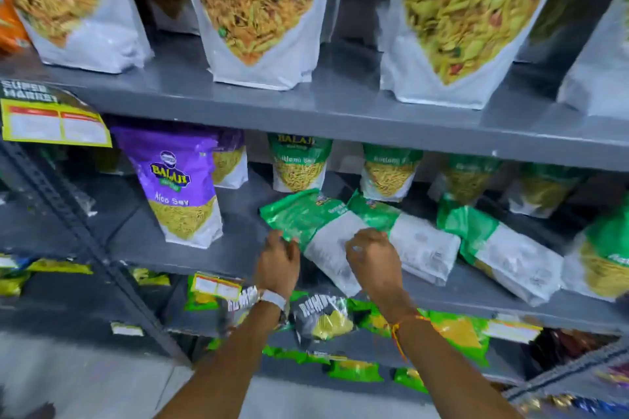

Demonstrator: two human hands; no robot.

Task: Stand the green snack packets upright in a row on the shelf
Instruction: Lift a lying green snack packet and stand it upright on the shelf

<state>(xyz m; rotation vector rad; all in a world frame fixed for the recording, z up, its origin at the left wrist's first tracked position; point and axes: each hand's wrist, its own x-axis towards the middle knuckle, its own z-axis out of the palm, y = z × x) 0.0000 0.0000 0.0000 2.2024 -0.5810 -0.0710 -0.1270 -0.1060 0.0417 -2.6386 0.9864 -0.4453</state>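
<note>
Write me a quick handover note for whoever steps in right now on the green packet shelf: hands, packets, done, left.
Left hand: gripping the green top edge of the nearest lying packet.
Right hand: closed on the same packet's white lower part.
Lying flat at the front of the middle shelf: that packet, a second and a third.
Done: green packets at the back already stand upright in a row.
Left: stand the three flat ones upright.
</note>
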